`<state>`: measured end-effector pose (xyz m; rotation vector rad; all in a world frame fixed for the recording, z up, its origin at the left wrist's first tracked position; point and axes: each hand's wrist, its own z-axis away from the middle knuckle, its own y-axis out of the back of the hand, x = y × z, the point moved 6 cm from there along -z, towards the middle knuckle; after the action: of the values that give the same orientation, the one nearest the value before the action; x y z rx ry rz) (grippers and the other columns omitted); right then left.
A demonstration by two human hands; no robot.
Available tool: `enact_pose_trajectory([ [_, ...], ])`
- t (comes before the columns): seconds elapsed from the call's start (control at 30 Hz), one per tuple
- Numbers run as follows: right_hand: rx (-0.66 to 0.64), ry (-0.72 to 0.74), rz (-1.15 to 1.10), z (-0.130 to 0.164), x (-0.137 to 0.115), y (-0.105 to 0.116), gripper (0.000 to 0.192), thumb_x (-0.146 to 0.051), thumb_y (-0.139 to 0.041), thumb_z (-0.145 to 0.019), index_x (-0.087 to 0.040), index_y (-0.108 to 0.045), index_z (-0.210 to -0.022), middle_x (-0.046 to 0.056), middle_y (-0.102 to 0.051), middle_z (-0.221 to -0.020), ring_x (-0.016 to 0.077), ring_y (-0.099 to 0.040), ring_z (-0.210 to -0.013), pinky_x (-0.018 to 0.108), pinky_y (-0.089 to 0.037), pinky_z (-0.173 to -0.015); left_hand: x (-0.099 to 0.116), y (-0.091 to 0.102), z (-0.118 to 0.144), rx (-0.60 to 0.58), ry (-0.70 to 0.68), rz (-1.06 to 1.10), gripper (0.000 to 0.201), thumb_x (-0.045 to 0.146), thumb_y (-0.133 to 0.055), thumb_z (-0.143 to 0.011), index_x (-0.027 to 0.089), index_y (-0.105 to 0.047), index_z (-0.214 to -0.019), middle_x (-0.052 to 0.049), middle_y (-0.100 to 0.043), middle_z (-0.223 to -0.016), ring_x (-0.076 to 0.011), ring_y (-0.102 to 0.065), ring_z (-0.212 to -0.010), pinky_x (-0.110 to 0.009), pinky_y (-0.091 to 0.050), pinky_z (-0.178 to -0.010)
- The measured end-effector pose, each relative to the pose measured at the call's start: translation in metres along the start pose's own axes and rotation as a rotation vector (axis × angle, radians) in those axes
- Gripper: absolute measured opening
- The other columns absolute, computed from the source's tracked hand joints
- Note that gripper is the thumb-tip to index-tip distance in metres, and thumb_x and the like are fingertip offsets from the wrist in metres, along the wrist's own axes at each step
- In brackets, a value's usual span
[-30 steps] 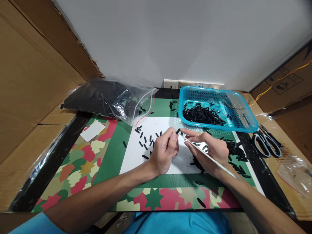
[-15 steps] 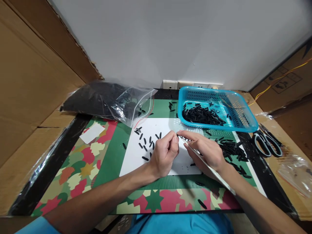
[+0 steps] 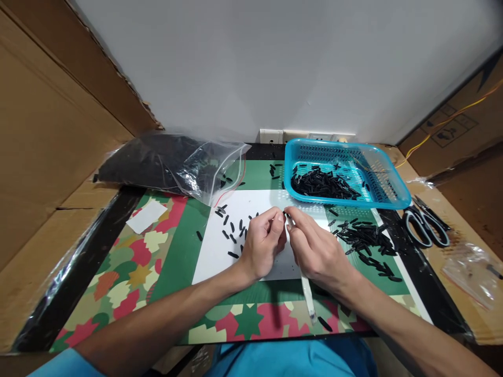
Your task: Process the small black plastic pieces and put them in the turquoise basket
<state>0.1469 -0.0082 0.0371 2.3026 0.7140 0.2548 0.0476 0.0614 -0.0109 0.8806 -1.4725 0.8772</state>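
Observation:
My left hand (image 3: 262,242) is closed over the white sheet, thumb against the curled index finger. A small black strip (image 3: 285,213) shows at its fingertips, mostly hidden. My right hand (image 3: 317,246) is wrapped around a slim, pale, pen-like tool (image 3: 308,298), whose tip meets the black strip between the two hands. The tool's tail sticks out below my right palm toward the table's front edge. Loose black strips (image 3: 232,236) lie on the white paper (image 3: 212,262) left of my left hand. A heap of similar black strips (image 3: 367,238) lies right of my right hand.
A blue plastic basket (image 3: 396,196) holding many black strips stands at the back right. Behind on the left lies a clear zip bag (image 3: 157,159) full of black material. Scissors (image 3: 426,225) and a small clear bag (image 3: 469,272) lie right. Cardboard (image 3: 51,146) walls the left side.
My right hand has turned, swinging the tool's tail from lower right to nearly straight toward me. My left hand stays almost in place, and the view has shifted slightly.

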Motion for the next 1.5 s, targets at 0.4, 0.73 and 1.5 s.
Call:
enact_pose_trajectory([
  [0.4,0.195,-0.221,-0.238,0.015,0.033,0.014,0.022,0.0,-0.069,-0.095,-0.018,-0.063,-0.108,0.02,-0.08,-0.125,0.0236,-0.08,-0.112,0.032,-0.068,-0.093,0.0,-0.006,0.008,-0.042,-0.038,0.13,0.042,0.049,-0.049,-0.109,0.022,-0.04,-0.077,0.009,-0.042,-0.052,-0.006,-0.034,-0.042,-0.021,-0.027,-0.043],
  [0.73,0.187,-0.252,-0.455,0.012,0.03,0.017,0.017,-0.006,-0.074,-0.095,-0.019,-0.069,-0.105,0.016,-0.082,-0.121,0.0262,-0.082,-0.108,0.037,-0.071,-0.091,-0.006,-0.003,0.008,-0.021,0.003,0.151,0.043,0.05,-0.051,-0.108,0.021,-0.044,-0.078,0.008,-0.043,-0.059,-0.0047,-0.036,-0.043,-0.018,-0.03,-0.041],
  [1.5,0.082,-0.173,-0.425,0.014,0.028,0.008,0.018,-0.003,-0.063,-0.099,-0.021,-0.06,-0.1,0.018,-0.079,-0.127,0.023,-0.08,-0.114,0.033,-0.07,-0.089,-0.004,-0.001,0.009,-0.039,-0.018,-0.033,0.042,0.05,-0.049,-0.109,0.022,-0.043,-0.078,0.008,-0.042,-0.055,-0.0075,-0.037,-0.048,-0.022,-0.031,-0.048],
])
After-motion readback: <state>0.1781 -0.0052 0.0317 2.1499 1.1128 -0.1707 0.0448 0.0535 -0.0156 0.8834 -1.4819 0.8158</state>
